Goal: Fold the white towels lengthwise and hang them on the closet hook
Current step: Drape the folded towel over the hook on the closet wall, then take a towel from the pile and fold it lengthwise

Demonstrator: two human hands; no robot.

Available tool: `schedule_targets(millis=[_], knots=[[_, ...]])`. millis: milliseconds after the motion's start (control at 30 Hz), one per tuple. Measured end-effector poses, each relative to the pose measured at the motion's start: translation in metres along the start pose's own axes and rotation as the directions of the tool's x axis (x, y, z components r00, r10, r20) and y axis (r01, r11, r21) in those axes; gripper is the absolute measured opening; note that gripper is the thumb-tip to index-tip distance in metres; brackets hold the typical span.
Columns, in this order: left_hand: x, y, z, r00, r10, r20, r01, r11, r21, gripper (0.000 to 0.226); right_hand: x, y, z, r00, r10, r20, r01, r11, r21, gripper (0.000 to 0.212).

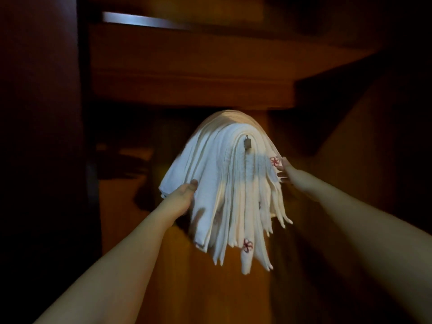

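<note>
Dim wooden closet interior, warm brown panels, deep shadow at left and right edges. A pale metal strip catches light at upper left.

White towels: a thick stack of many folded layers draped over the closet hook, whose small metal end pokes out near the top of the stack, just right of centre. The layers fall on both sides of the hook and fan out below into narrow hanging ends. Red flower-like embroidery shows on one towel at the right side, near the right hand, and on another near the bottom ends.

Left hand: reaches up to the left side of the stack, thumb lying on the front of the outer layers, fingers hidden behind or under the cloth; it appears to hold the outer fold, but the grasp is not fully visible.

Right hand: at the right edge of the stack, fingers fairly straight and touching the cloth beside the embroidery, nothing clasped.

Both forearms bare, reaching up from the lower corners.
</note>
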State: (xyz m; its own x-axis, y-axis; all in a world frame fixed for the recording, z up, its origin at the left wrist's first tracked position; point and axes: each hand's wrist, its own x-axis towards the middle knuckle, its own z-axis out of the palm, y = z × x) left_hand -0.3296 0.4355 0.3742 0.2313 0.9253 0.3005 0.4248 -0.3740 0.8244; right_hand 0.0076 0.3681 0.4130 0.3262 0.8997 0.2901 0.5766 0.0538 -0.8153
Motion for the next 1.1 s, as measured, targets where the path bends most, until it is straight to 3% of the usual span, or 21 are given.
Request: schedule_targets(millis=[200, 367, 467, 667, 867, 1100], knots=[[-0.09, 0.011, 0.019, 0.992, 0.078, 0.101, -0.071, 0.995, -0.073, 0.065, -0.118, 0.002, 0.003, 0.999, -0.041, 0.033, 0.045, 0.991, -0.129, 0.064], [-0.165, 0.009, 0.046, 0.974, 0.085, 0.212, -0.061, 0.991, -0.119, 0.062, -0.22, 0.03, 0.001, 0.996, -0.02, 0.089, 0.045, 0.957, -0.287, 0.061], [-0.2, 0.009, 0.07, 0.94, 0.099, 0.327, -0.084, 0.995, -0.059, 0.066, -0.271, 0.057, -0.009, 0.99, 0.036, 0.136, 0.026, 0.905, -0.424, 0.066], [-0.244, 0.012, 0.151, 0.864, 0.137, 0.483, -0.185, 0.981, 0.053, 0.063, -0.368, 0.134, -0.045, 0.972, 0.141, 0.188, -0.032, 0.87, -0.492, 0.073], [-0.295, 0.014, 0.286, 0.693, 0.114, 0.712, -0.256, 0.962, 0.096, 0.066, -0.461, 0.254, -0.095, 0.929, 0.353, 0.114, -0.26, 0.839, -0.479, 0.073], [-0.353, 0.048, 0.475, 0.498, 0.143, 0.855, -0.397, 0.915, 0.078, 0.069, -0.542, 0.386, -0.178, 0.82, 0.572, -0.002, -0.52, 0.744, -0.42, 0.072]])
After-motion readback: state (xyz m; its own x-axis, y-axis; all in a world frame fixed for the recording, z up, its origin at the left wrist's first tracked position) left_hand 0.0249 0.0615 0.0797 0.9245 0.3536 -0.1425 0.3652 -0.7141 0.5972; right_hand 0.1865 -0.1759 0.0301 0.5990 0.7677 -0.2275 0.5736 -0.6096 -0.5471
